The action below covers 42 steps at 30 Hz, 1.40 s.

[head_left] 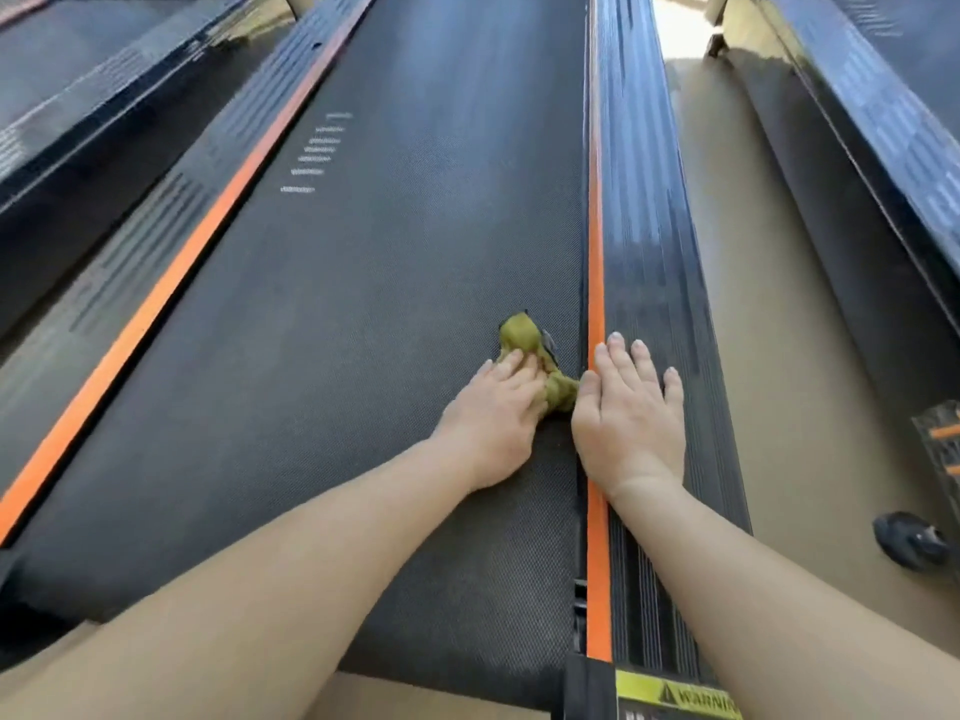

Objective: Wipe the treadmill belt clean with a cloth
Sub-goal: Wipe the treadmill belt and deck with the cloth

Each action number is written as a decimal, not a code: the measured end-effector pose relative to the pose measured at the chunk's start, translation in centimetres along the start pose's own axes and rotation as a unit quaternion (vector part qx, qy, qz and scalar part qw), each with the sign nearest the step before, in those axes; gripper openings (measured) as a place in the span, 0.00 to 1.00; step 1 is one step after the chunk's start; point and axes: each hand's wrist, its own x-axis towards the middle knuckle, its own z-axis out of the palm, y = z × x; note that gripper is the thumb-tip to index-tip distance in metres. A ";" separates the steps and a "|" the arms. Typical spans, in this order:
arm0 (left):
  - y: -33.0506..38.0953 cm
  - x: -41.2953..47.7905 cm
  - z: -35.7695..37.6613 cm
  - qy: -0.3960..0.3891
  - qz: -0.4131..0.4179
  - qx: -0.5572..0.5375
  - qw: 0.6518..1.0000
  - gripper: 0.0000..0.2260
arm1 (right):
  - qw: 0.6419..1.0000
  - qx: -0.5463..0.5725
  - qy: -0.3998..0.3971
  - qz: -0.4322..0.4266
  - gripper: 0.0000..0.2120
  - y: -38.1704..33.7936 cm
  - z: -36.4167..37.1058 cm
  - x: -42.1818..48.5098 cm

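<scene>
The black textured treadmill belt [363, 304] runs away from me between two orange-striped side rails. A crumpled olive-green cloth [524, 339] lies on the belt close to its right edge. My left hand [496, 415] presses on the cloth with straight fingers, covering its near part. My right hand [631, 410] lies flat, palm down, on the ribbed right side rail [654, 252], its thumb beside the cloth's right end.
The left side rail [171, 262] has an orange stripe too. Other treadmills stand to the left [78, 96] and right [883, 148]. Tan floor [779, 407] lies between them, with a black wheel-like foot [911, 545] at the right. A yellow warning label [675, 693] sits at the near end.
</scene>
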 end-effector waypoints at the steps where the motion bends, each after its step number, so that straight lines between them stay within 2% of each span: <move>1: 0.4 -2.7 0.2 -0.002 0.041 -0.022 0.999 0.22 | 1.000 -0.001 0.000 0.001 0.26 -0.1 0.1 -0.1; 4: 2.2 -13.2 1.4 -0.051 0.180 0.017 0.982 0.22 | 1.000 0.009 -0.001 0.003 0.26 -0.2 -0.1 -0.4; 6: 1.9 -17.2 1.6 -0.090 0.228 0.076 0.966 0.22 | 1.000 0.012 -0.004 -0.002 0.26 -0.2 -0.3 -0.6; 7: 0.8 -17.0 1.5 -0.085 0.240 0.113 0.960 0.22 | 1.000 0.017 -0.003 -0.004 0.26 -0.1 -0.3 -0.7; 8: -0.6 -16.0 1.0 -0.069 0.207 0.156 0.963 0.23 | 1.000 0.029 0.004 -0.007 0.26 0.1 -0.2 -0.8; 10: -3.4 -12.6 -1.1 -0.024 0.038 0.192 0.980 0.27 | 0.998 0.054 0.024 -0.023 0.28 0.2 -0.5 -1.5; 11: -3.8 -11.5 -2.1 -0.034 -0.043 0.199 0.978 0.28 | 0.998 0.050 0.025 -0.035 0.28 0.3 -0.7 -2.1; 12: -3.3 -11.2 -1.9 -0.041 -0.084 0.187 0.978 0.27 | 0.998 0.033 0.021 -0.046 0.27 0.3 -0.9 -3.0; 13: -2.0 -11.8 -0.7 -0.023 -0.084 0.141 0.986 0.25 | 0.998 0.005 0.011 -0.060 0.27 0.4 -0.8 -4.1; 15: 2.3 -14.4 1.4 -0.030 -0.012 0.082 0.996 0.26 | 0.996 -0.033 -0.006 -0.082 0.28 1.0 -0.3 -6.7; 16: 3.6 -15.5 2.3 -0.029 0.035 0.081 0.996 0.26 | 0.995 -0.034 -0.004 -0.094 0.28 1.5 0.0 -7.7; 18: 3.3 -15.7 2.1 -0.013 0.067 0.101 0.993 0.24 | 0.996 -0.002 0.020 -0.092 0.29 2.0 0.4 -8.5; 20: 1.7 -15.0 -0.6 -0.007 0.031 0.080 0.996 0.21 | 0.997 0.002 0.024 -0.077 0.27 1.6 0.3 -8.1; 22: 1.1 -14.6 -3.5 -0.040 -0.031 -0.043 0.998 0.21 | 0.996 -0.027 0.018 -0.078 0.27 1.3 0.3 -8.0; 23: 1.3 -14.4 -4.3 -0.044 -0.056 -0.140 0.988 0.22 | 0.996 -0.026 0.019 -0.079 0.26 1.3 0.4 -8.0; 24: 1.6 -14.2 -5.0 -0.009 -0.082 -0.207 0.975 0.22 | 0.997 -0.020 0.019 -0.077 0.26 1.3 0.4 -8.0; 26: 1.3 -13.5 -5.0 0.094 -0.133 -0.198 0.966 0.16 | 0.997 -0.013 0.020 -0.074 0.25 1.5 0.3 -8.0; 27: 1.1 -13.1 -5.0 0.073 -0.157 -0.167 0.971 0.16 | 0.997 -0.016 0.023 -0.070 0.25 1.6 0.3 -8.1; 29: 1.2 -12.1 -4.0 -0.040 -0.161 -0.133 0.977 0.32 | 0.997 -0.023 0.028 -0.070 0.26 1.3 0.4 -8.0; 30: 1.6 -11.5 -3.8 -0.073 -0.142 -0.129 0.979 0.33 | 0.997 -0.023 0.027 -0.069 0.26 1.2 0.3 -7.9; 31: 2.4 -11.0 -3.9 -0.075 -0.112 -0.138 0.981 0.28 | 0.997 -0.020 0.023 -0.068 0.25 1.2 0.3 -7.9; 33: 3.8 -10.3 -3.8 -0.014 -0.086 -0.190 0.978 0.13 | 0.997 -0.012 0.019 -0.069 0.25 1.3 0.2 -7.9; 35: 4.9 -10.5 -4.8 0.029 -0.113 -0.251 0.961 0.06 | 0.997 -0.013 0.016 -0.069 0.26 1.3 0.1 -7.9; 39: 5.3 -11.5 -9.0 0.006 -0.132 -0.330 0.935 0.10 | 0.998 -0.015 0.015 -0.064 0.26 1.2 0.0 -8.0; 42: 3.7 -12.2 -11.2 0.037 -0.164 -0.455 0.875 0.09 | 0.998 -0.010 0.015 -0.063 0.26 1.2 0.0 -7.9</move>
